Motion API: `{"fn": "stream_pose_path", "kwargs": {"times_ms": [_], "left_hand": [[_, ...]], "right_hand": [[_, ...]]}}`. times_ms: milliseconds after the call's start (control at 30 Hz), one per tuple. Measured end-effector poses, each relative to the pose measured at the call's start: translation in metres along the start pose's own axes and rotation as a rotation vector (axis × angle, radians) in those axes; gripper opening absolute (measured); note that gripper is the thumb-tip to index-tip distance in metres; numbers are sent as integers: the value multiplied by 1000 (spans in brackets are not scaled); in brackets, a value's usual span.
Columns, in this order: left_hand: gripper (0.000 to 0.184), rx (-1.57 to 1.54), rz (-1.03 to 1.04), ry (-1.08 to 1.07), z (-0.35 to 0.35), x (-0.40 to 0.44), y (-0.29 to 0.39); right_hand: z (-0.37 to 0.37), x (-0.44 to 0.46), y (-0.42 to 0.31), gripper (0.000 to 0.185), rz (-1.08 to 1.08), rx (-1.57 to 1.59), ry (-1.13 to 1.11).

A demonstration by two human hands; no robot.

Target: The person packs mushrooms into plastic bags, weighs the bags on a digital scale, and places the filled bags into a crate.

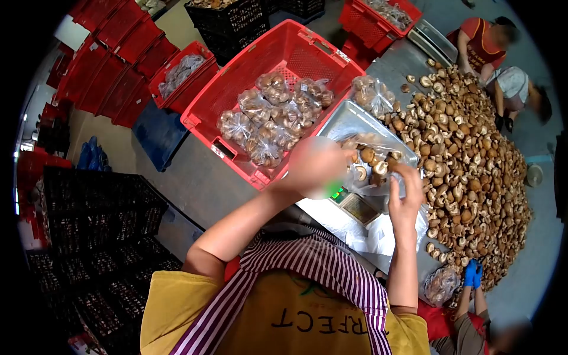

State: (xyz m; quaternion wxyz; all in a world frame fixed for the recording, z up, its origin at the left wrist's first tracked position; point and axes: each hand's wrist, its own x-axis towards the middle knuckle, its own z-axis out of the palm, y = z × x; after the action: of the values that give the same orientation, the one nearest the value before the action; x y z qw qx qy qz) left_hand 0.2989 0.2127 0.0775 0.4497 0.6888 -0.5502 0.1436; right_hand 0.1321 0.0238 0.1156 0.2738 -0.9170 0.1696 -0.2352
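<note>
The left hand (319, 167) is lost under a blur, fingers and all, so whether it grips the bag (378, 184) there's no telling! That same smudge bites into the green display (337, 194), and I can't read a figure off it. Down on the shirt (296, 331), the striped cloth (236, 302) covers part of the lettering. Out by the heap (467, 171), the far worker (476, 50) has a smeared-out head; lower right, the blue-gloved worker (471, 273) has one too, body sliced by the bottom edge. Labels on the packs (275, 118): too tiny! And the top edge crops the black crate (228, 29).
</note>
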Motion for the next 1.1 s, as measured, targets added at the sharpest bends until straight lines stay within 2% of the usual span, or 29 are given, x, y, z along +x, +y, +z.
{"fn": "stream_pose_path", "kwargs": {"times_ms": [33,133,167,200,267,333,400,467,500,533,567,633,700,733,767,833,900,933,1000,1033,1067,1100], "left_hand": [[13,61,74,185,2,0,1],[18,200,139,221,-12,-9,-2],[18,188,151,219,-12,-8,2],[22,165,-13,187,-13,-5,12],[26,131,-179,149,-8,-7,32],[31,140,-215,32,9,-18,40],[37,76,-254,-81,31,-31,31],[40,66,-366,-138,40,-32,29],[39,208,-335,-158,41,-32,29],[39,209,-334,-158,44,-35,26],[37,465,-196,-60,49,-41,19],[35,714,-49,36,48,-45,11],[26,338,-10,135,44,-49,1],[26,336,-4,133,48,-52,0],[25,460,-19,82,52,-58,1],[23,585,-28,33,56,-65,7],[31,-176,-518,-36,59,-70,14],[31,-175,-514,-35,57,-71,18],[29,61,-488,-154,53,-74,23],[20,53,-419,-17,54,-76,21],[20,54,-427,-15,49,-74,28],[12,-214,-619,-94,39,-70,38]], "right_hand": [[-4,0,1,26,-175,-167,196],[-30,1,-12,31,-15,-250,336],[-33,-2,-9,26,6,-256,381],[-35,-6,-6,26,13,-267,391],[-33,-17,-1,19,-13,-33,281],[-17,-17,-22,11,-96,114,120],[13,-10,-23,10,-124,87,11],[41,-7,2,8,-39,13,-51],[50,-6,15,8,-6,-36,-75],[55,-4,21,9,26,-83,-100],[60,-2,25,9,26,-80,-98],[69,4,24,15,85,6,-65],[82,13,26,19,135,-55,-119],[91,19,27,22,178,-117,-177],[100,26,26,28,179,-64,-150],[118,31,32,28,142,-71,-143],[125,32,36,29,84,-94,-106],[115,33,28,29,82,-93,-102],[81,31,10,28,239,-78,-220],[54,27,-2,26,216,-27,-194],[29,22,-10,25,252,72,-223],[9,17,-8,23,264,193,-280]]}}
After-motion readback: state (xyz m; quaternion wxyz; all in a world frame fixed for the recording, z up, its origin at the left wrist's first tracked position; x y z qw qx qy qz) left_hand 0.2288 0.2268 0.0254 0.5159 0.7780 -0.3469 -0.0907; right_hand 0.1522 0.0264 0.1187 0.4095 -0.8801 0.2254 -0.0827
